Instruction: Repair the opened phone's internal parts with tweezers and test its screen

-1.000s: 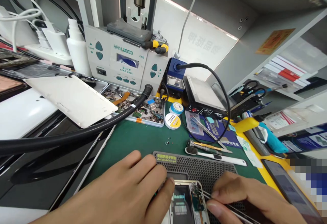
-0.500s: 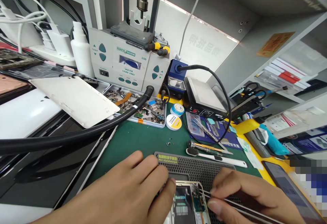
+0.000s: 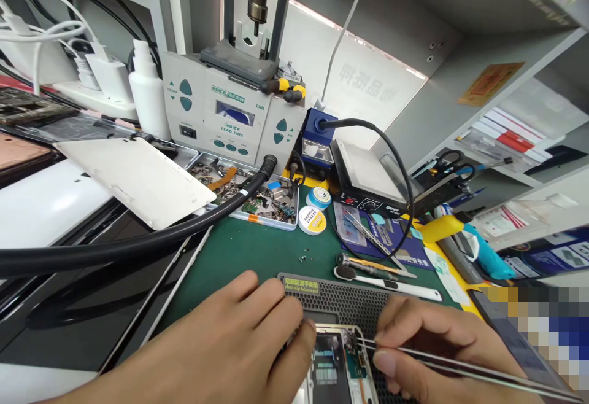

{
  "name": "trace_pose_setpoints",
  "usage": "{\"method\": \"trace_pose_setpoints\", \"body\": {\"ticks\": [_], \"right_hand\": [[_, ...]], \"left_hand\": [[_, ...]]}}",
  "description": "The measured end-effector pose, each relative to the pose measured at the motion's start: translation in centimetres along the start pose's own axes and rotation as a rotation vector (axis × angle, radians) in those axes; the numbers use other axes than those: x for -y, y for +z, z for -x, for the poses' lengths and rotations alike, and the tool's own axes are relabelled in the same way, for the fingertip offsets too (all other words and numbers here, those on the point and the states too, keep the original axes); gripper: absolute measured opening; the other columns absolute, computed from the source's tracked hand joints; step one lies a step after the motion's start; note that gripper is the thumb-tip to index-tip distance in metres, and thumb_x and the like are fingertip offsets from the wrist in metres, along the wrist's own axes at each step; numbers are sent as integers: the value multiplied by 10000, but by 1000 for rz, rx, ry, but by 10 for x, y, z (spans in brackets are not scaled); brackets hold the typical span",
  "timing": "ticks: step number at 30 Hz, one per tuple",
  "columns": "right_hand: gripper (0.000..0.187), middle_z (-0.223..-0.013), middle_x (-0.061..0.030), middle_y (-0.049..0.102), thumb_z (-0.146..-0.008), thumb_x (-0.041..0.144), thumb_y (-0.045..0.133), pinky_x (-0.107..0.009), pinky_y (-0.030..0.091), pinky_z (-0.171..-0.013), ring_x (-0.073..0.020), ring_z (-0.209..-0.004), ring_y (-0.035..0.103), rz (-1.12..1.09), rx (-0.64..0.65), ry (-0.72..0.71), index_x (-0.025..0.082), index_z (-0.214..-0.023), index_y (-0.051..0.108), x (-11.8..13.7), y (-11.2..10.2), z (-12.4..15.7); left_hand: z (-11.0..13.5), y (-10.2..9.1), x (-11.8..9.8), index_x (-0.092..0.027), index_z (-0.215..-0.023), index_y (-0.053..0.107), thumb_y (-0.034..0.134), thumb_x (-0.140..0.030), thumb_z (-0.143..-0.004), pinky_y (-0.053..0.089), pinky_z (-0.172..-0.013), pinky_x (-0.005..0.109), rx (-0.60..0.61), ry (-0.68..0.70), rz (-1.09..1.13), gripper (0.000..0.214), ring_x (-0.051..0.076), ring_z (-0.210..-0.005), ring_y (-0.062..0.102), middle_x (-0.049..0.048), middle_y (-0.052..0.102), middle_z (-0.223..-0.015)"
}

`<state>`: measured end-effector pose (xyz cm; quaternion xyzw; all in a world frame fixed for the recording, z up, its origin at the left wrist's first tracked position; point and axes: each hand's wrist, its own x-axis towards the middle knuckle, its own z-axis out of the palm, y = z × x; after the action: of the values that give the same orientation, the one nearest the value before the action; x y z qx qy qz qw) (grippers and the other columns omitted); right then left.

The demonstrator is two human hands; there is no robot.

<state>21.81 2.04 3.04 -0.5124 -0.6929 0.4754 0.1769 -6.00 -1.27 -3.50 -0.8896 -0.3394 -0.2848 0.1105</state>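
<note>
An opened phone (image 3: 334,367) with its back off lies on a black honeycomb mat (image 3: 350,303) at the bottom of the view. My left hand (image 3: 230,342) rests on the phone's left edge, fingers curled against it. My right hand (image 3: 432,349) pinches a pair of metal tweezers (image 3: 437,364). The tweezer tips touch the small circuit board at the phone's upper right corner.
Behind the green mat stand a hot-air station (image 3: 221,115), a parts tray (image 3: 257,198), solder rolls (image 3: 311,220), a heating plate (image 3: 368,180) and loose screwdrivers (image 3: 372,266). A thick black hose (image 3: 115,247) crosses the left side over a white tablet cover (image 3: 133,177).
My right hand has shifted slightly left and up, and the tweezers lie flatter across the phone's corner. My left hand has stayed put.
</note>
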Motion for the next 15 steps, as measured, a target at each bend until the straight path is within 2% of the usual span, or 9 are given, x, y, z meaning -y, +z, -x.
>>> {"method": "trace_pose_setpoints", "body": {"ticks": [4,8,10,13,15], "right_hand": [[125,-726,39,661,-811,221,870,-157,528,-568,-103,-608,642,-78,35,89,243,-777,752,3,-2,-2],[102,-736,25,682,-878,248,807,-171,558,-561,-116,-606,670,3,34,21,229,-805,739,0,-1,-3],[128,-706,23,691,-895,249,774,-171,557,-531,-121,-578,668,111,-30,-83,230,-780,723,0,2,-4],[166,-675,35,716,-856,170,767,-160,561,-533,-120,-563,687,304,-178,-327,238,-730,683,1,8,-3],[178,-702,50,744,-836,112,765,-147,578,-570,-112,-581,714,380,-205,-474,246,-768,669,2,11,-2]], "left_hand": [[4,2,-1,-212,-1180,632,504,-244,-989,392,-765,360,19,9,10,232,224,-847,575,16,695,-978],[6,1,-2,-211,-1177,636,511,-254,-985,389,-741,358,32,6,15,233,222,-843,579,14,706,-1001],[6,1,-2,-209,-1164,642,515,-262,-979,389,-726,362,35,9,23,231,224,-831,578,16,713,-997],[5,1,-1,-206,-1169,643,532,-255,-967,396,-735,363,22,14,22,236,227,-834,578,24,715,-988],[4,2,0,-209,-1172,643,527,-247,-975,396,-739,363,20,9,19,232,224,-839,581,20,713,-986]]}}
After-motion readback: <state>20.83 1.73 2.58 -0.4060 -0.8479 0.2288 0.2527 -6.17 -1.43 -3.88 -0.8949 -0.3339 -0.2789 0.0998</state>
